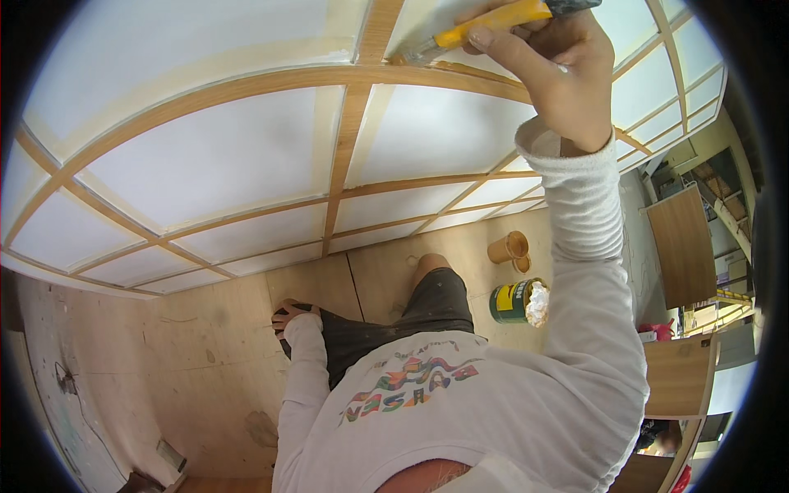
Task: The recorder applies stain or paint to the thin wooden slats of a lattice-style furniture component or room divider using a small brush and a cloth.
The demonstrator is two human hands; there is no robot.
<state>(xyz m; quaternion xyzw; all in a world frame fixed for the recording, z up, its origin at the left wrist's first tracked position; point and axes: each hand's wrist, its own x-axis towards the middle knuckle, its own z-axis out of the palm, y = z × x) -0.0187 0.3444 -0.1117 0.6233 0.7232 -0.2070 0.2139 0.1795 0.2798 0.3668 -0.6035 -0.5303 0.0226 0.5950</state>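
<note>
At the upper right, my right hand [571, 78] is closed around the yellow handle of a paintbrush [493, 23]. The bristles touch a wooden lattice frame [357, 94] near a crossing of its bars, where a darker, wet-looking streak runs along the horizontal bar. White panels [444, 123] fill the lattice, and several have pale masking tape [370, 135] along their edges. Lower down, my left hand [294, 315] lies over my bent knee in dark shorts, fingers apart and holding nothing.
On the wooden floor [205, 345], right of my knees, stands a green and yellow paint can [511, 302] with crumpled white material at its mouth. Brown cups [505, 246] sit beyond it. Wooden cabinets [680, 246] are at the far right; a cable [78, 394] trails at left.
</note>
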